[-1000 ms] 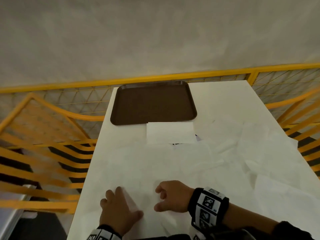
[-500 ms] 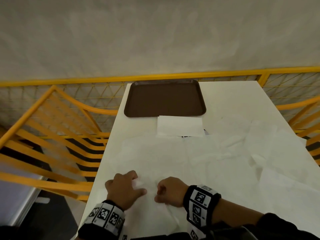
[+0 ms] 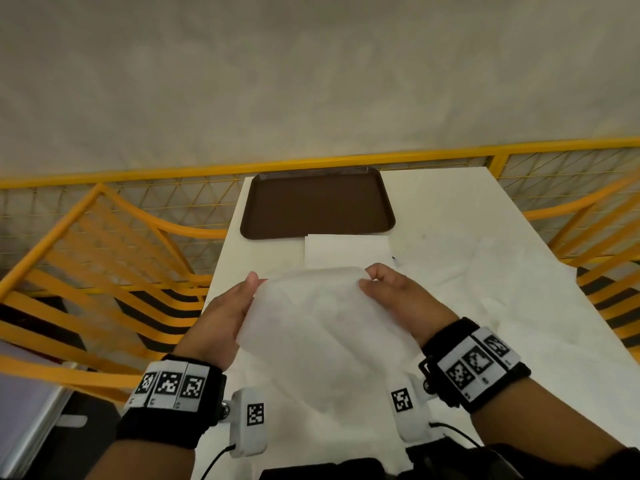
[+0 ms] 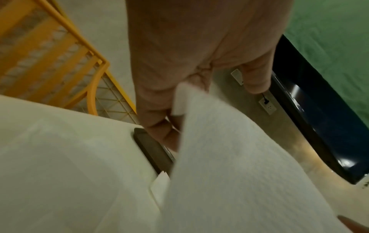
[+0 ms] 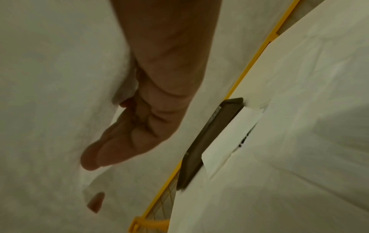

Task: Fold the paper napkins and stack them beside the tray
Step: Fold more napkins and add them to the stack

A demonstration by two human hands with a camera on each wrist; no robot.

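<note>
I hold a white paper napkin (image 3: 322, 327) lifted above the table, its near edge brought up and forward. My left hand (image 3: 239, 303) pinches its left corner; in the left wrist view the left hand (image 4: 175, 110) has fingers curled on the napkin (image 4: 229, 165) edge. My right hand (image 3: 384, 289) pinches the right corner, and the right wrist view shows the right hand (image 5: 127, 126) against the napkin (image 5: 49, 94). A folded napkin (image 3: 346, 251) lies just in front of the brown tray (image 3: 317, 202).
Several unfolded napkins (image 3: 491, 292) lie spread over the right and near part of the white table (image 3: 450, 199). Yellow railings (image 3: 104, 254) run along the table's left, right and far sides. A grey wall stands behind.
Both hands were low on the sheet near the table's front edge. They have risen and moved forward, lifting the napkin's edge toward the folded napkin.
</note>
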